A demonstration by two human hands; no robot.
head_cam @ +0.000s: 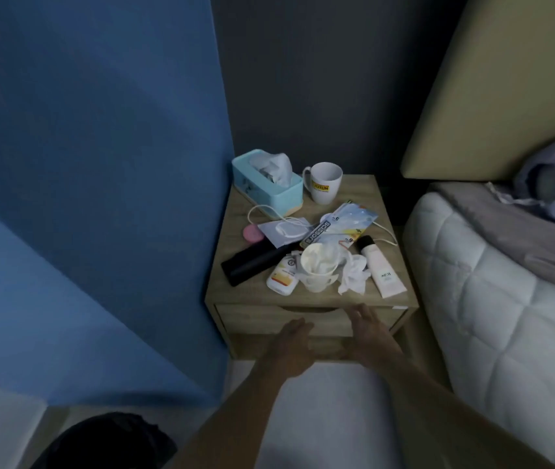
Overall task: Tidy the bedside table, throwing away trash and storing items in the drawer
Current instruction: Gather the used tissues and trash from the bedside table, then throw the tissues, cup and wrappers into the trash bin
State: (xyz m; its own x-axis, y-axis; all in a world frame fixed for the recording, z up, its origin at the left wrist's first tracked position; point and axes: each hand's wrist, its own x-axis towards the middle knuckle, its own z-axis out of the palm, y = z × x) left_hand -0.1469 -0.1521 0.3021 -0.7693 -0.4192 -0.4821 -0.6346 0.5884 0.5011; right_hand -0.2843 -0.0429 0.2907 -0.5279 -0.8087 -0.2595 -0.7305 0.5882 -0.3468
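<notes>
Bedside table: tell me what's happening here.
A person reaches both hands, left and right, toward the closed drawer, both empty. The table is cluttered and nothing looks tidied yet: tissue box, mug, black case, paper cup, crumpled tissues, tube, wrappers.

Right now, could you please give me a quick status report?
Left hand and right hand open, empty, at wooden drawer front. Drawer shut. Crumpled white tissue untouched on cluttered top.
</notes>
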